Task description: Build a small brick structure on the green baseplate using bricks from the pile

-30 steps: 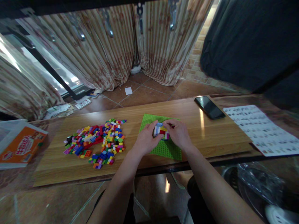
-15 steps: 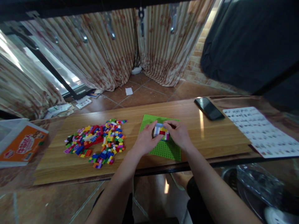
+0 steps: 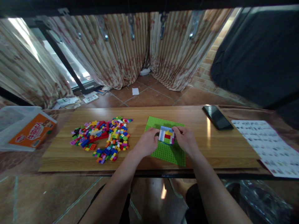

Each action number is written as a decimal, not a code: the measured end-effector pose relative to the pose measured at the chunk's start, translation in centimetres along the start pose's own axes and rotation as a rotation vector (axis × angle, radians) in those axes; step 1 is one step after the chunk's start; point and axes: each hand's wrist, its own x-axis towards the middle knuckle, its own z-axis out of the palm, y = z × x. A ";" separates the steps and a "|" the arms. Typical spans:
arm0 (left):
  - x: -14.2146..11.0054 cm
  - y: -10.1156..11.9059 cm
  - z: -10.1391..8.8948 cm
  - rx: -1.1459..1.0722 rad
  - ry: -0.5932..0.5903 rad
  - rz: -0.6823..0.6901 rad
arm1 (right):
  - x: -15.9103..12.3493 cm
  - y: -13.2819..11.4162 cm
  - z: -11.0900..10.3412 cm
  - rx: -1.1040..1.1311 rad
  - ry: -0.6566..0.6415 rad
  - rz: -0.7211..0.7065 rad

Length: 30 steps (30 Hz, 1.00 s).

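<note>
A small block of joined toy bricks, light blue and white with red, yellow, green and magenta bricks on it, is over the green studded baseplate. My left hand grips its left side, fingers and thumb curled at the edge. On the opposite side, my right hand pinches the upper right edge. Some of the fingertips are hidden behind the bricks and my hands. Whether the block touches the baseplate, I cannot tell.
Left of the baseplate, a loose pile of coloured bricks lies on the wooden board. A plastic tub with an orange label stands far left. A black phone and a printed sheet lie to the right.
The camera view has shifted, so the whole scene sits further right. My left thumb has moved off the front of the brick block to its left side, leaving more of its top visible.
</note>
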 end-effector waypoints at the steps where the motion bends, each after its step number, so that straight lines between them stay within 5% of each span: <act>1: -0.1 0.1 0.0 -0.007 -0.003 0.001 | 0.0 -0.2 0.0 -0.031 0.009 -0.014; 11: -1.3 -0.2 -0.7 -0.007 0.052 -0.128 | 0.1 -0.8 1.1 0.060 -0.002 0.001; 20: -1.6 -1.4 -1.8 0.052 0.068 -0.047 | 0.2 -0.4 1.6 -0.059 -0.023 -0.039; 24: -1.8 -3.2 -4.1 0.071 0.224 -0.135 | 0.2 -0.7 1.6 -0.112 -0.012 -0.021; 30: -4.6 -6.2 -10.1 0.148 0.393 -0.363 | 0.4 -0.4 1.6 -0.143 -0.039 -0.015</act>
